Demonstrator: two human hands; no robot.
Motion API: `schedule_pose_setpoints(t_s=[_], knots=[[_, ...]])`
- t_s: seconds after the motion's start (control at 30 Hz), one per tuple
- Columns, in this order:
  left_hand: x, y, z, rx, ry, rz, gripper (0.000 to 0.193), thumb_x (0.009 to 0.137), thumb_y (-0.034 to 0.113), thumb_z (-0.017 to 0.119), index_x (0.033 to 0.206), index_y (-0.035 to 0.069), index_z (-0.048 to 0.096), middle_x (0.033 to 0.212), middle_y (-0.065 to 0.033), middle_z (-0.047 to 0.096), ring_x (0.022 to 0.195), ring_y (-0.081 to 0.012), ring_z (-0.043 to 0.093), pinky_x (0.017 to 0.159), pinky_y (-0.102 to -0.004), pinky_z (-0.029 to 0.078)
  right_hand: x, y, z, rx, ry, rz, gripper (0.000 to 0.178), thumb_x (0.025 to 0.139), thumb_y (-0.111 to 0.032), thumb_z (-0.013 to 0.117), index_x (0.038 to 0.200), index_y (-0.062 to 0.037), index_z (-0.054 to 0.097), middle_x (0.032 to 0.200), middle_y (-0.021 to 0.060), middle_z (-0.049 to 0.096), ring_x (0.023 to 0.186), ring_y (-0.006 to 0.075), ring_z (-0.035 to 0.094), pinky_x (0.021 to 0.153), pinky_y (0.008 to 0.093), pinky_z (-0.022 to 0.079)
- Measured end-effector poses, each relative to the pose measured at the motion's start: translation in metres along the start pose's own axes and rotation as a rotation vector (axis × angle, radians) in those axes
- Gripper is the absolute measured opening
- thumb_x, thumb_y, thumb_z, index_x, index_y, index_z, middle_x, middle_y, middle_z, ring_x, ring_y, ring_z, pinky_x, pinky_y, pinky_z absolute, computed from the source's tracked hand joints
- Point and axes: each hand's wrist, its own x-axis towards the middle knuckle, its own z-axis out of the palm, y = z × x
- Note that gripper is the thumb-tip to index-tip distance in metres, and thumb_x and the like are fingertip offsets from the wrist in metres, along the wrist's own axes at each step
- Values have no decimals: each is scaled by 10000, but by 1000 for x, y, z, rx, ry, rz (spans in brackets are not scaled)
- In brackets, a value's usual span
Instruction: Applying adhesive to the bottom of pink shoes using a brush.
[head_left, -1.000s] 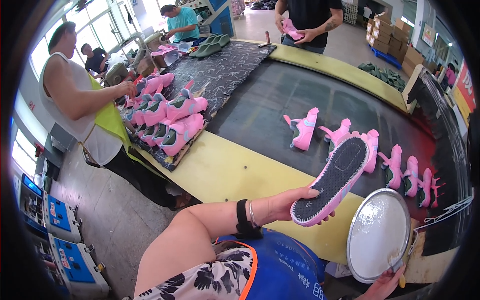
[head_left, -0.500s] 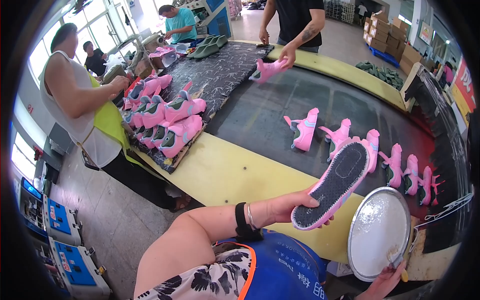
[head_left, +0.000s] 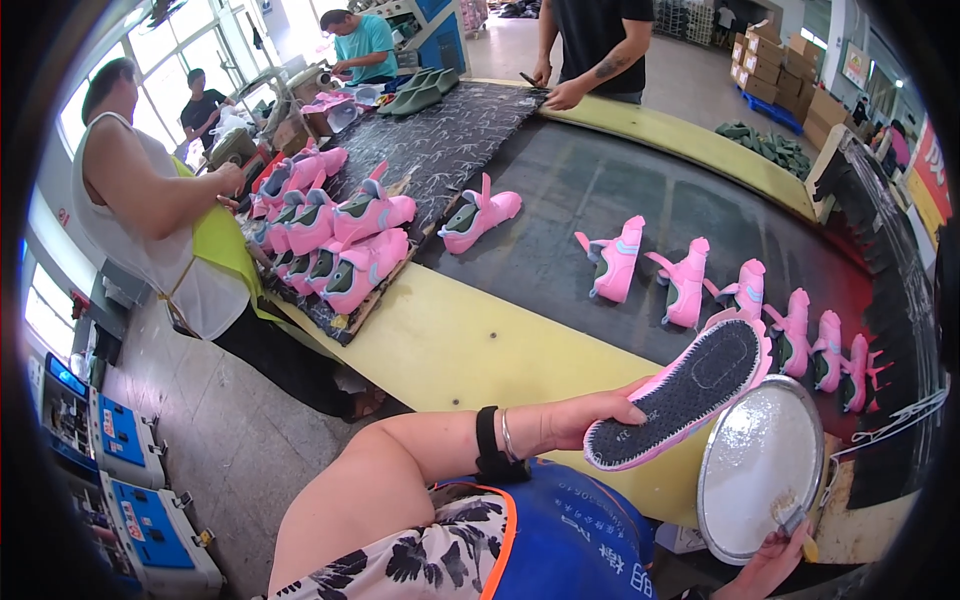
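Note:
My left hand (head_left: 600, 412) grips a pink shoe upper (head_left: 755, 335) by its heel end, thumb on the black underside (head_left: 690, 385) with stitching round its edge. The underside is turned up toward me. At the lower right, my right hand (head_left: 768, 568) is closed on a brush (head_left: 794, 521) with a yellowish handle. The brush head touches the lower part of a round metal tray (head_left: 750, 440), which has a wet, whitish film on it. The toe of the held upper is near the tray's top edge.
Pink uppers (head_left: 617, 262) stand in a row on the dark conveyor belt (head_left: 570, 190). More pink uppers (head_left: 360, 270) are piled on a board at left, beside a person in a white top (head_left: 150, 200). A person in black (head_left: 600, 50) stands across the belt.
The person in black has set a pink upper down on the belt and drawn back. The upper in my left hand has swung to the right and lower. My right hand has barely moved.

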Motion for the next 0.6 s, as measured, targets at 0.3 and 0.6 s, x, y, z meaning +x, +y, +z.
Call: schedule_pose_setpoints(t_s=[0.3, 0.6], knots=[[-4, -4, 2, 9, -2, -33, 920, 873, 211, 640, 1631, 68, 137, 1544, -117, 426, 1342, -152, 503, 1116, -297, 427, 3, 10, 5, 215, 67, 102, 348, 996, -170, 629, 1259, 56, 606, 821, 140, 588, 688, 234, 549, 647, 337, 466], [-9, 9, 16, 176, 35, -64, 923, 856, 191, 669, 1614, 49, 161, 1490, -143, 449, 1331, -185, 492, 1107, -328, 421, 19, -31, 40, 406, 227, 456, 244, 992, -179, 664, 1164, -16, 606, 1072, 35, 615, 900, 89, 585, 682, 236, 468]])
